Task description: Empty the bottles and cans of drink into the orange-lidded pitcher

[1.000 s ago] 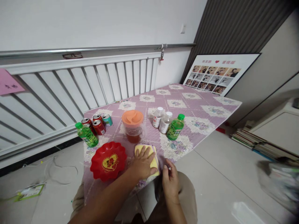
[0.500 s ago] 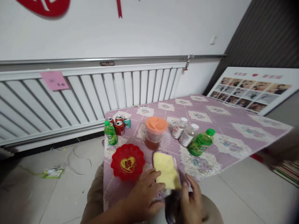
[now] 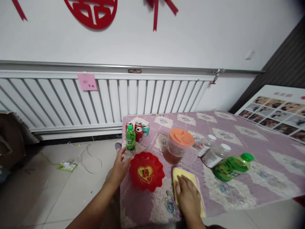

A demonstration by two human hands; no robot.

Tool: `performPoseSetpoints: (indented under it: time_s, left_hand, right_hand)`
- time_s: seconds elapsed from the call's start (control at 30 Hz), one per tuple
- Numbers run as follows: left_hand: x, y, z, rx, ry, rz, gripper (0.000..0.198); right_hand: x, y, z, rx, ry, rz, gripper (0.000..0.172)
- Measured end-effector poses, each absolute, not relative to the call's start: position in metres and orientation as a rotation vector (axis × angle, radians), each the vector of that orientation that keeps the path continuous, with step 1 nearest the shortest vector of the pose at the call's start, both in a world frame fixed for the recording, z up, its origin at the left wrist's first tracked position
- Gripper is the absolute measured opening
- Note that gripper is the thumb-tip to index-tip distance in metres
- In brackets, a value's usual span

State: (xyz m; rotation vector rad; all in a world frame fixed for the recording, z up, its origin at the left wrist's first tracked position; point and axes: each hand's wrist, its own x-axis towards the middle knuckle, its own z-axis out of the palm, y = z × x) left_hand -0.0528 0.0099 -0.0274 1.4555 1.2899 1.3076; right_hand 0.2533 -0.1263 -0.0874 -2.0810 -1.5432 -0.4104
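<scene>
Nearest the camera, the right hand [image 3: 189,198] lies palm down on a yellow cloth [image 3: 184,178], fingers flat and close together, pressing rather than gripping. The cloth is spread on the near edge of the table [image 3: 262,165], just in front of the orange-lidded pitcher [image 3: 179,147] and beside the red heart plate [image 3: 146,171]. This looks like the wiping step, with the cloth pinned under the palm.

The left hand [image 3: 120,166] is at the table's left edge, fingers loosely spread and holding nothing. Whether it grips the edge or only rests there, I cannot tell.

Any sweep of the cloth calls for care. The plate is just to its left, the pitcher just behind, and a green bottle [image 3: 232,163] lies tilted on its right.

Behind the tilted bottle are two white-capped bottles [image 3: 215,155]. At the far left corner an upright green bottle [image 3: 130,139] stands against a cluster of cans [image 3: 138,130].

Beyond the table a white radiator [image 3: 47,101] carries a pink note [image 3: 87,82]. A photo board [image 3: 274,109] leans at the right.
</scene>
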Motion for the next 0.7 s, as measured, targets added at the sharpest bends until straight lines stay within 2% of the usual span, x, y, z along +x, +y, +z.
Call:
performPoseSetpoints:
  time_s: [0.2, 0.43, 0.57, 0.7]
  left_hand:
    - [-0.049, 0.081, -0.033, 1.48, 1.386, 1.425, 0.075]
    - [-0.03, 0.124, -0.011, 1.617, 1.501, 1.343, 0.083]
    - [-0.022, 0.131, -0.009, 1.654, 1.554, 1.325, 0.083]
    - [-0.02, 0.134, -0.011, 1.616, 1.542, 1.316, 0.071]
  right_hand:
    - [0.252, -0.13, -0.092, -2.138, -1.573, -0.414, 0.047]
    - [0.252, -0.13, -0.09, -2.188, -1.549, -0.4, 0.046]
    - [0.252, -0.13, -0.093, -2.209, -1.533, -0.406, 0.047]
    - [0.255, -0.13, -0.097, -2.18, -1.544, -0.42, 0.046]
